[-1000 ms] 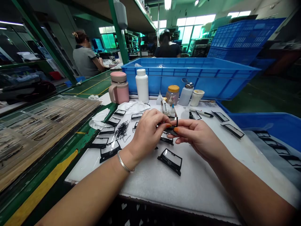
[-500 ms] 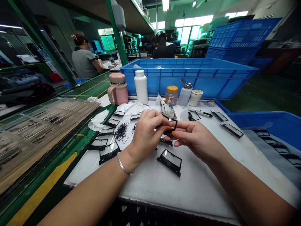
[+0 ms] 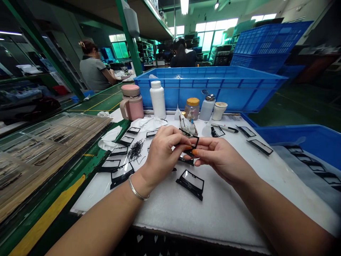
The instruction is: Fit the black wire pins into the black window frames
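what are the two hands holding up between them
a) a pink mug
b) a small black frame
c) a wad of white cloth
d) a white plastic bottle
b, the left hand and the right hand meet around the small black frame, which shows between them
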A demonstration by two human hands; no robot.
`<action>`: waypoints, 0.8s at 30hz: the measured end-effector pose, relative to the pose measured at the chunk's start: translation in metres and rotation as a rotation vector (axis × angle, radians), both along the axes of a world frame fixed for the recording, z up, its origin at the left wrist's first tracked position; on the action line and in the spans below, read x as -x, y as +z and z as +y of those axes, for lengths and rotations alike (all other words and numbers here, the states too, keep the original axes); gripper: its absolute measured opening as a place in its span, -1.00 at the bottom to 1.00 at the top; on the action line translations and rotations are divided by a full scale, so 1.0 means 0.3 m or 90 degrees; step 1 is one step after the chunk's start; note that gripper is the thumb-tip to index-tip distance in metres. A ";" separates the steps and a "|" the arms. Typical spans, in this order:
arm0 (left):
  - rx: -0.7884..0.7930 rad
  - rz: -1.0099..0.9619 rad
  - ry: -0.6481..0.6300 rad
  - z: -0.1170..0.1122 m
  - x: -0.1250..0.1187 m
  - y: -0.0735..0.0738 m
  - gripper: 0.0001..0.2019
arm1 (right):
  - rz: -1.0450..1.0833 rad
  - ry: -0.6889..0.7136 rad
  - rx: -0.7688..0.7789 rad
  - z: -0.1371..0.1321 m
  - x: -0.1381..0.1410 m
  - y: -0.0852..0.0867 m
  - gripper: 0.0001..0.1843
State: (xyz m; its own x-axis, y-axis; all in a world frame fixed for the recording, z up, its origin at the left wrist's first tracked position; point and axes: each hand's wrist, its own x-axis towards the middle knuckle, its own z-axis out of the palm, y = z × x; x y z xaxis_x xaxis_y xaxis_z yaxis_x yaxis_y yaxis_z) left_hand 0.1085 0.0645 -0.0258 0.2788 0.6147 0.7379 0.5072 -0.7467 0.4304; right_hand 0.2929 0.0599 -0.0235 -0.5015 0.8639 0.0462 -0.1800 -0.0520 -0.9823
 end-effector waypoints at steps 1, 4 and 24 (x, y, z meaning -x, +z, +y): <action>0.003 0.001 0.006 0.000 -0.001 -0.001 -0.93 | 0.000 -0.003 -0.007 0.000 0.000 -0.001 -0.71; 0.010 0.003 0.021 0.002 -0.004 -0.005 -0.93 | -0.002 -0.010 -0.032 -0.002 0.003 -0.002 -0.72; 0.087 -0.091 0.024 0.000 -0.002 0.003 -0.79 | -0.066 -0.130 -0.093 -0.016 0.014 0.017 -0.80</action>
